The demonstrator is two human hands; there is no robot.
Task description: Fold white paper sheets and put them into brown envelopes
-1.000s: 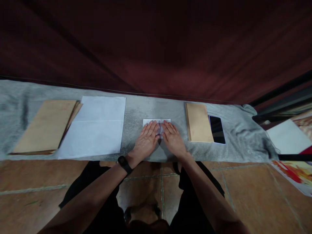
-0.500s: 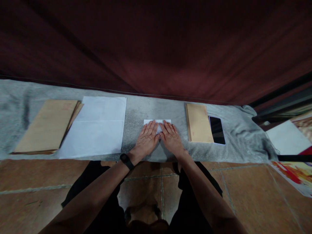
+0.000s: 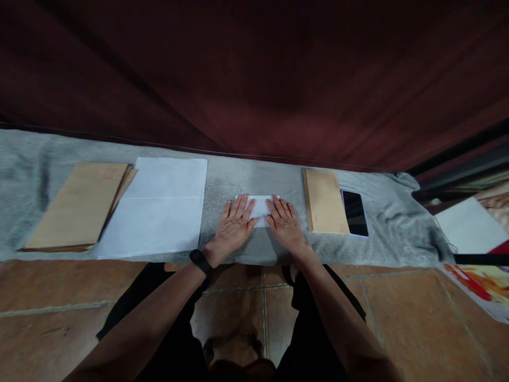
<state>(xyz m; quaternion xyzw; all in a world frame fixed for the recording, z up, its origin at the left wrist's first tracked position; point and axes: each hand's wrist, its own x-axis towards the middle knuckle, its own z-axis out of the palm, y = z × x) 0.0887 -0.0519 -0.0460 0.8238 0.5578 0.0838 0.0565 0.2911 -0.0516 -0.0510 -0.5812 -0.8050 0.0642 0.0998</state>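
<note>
Where thumbs had nearly met half a second earlier, I recorded a gap: left hand (image 3: 234,225) and right hand (image 3: 285,227), flat, fingers spread. Small white paper (image 3: 260,208): lay beneath both on grey cloth (image 3: 222,178), middle newly bared, suggesting outward smoothing. Apparent brown envelopes, contents hidden from me: left stack (image 3: 79,207), beside large white paper (image 3: 163,212); right stack (image 3: 326,201), beside a phone (image 3: 355,212).

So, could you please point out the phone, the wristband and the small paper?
Phone (image 3: 355,213), head view, screen's middle.
Wristband (image 3: 201,262), head view, outer face.
Small paper (image 3: 260,207), head view, uncovered middle.
</note>
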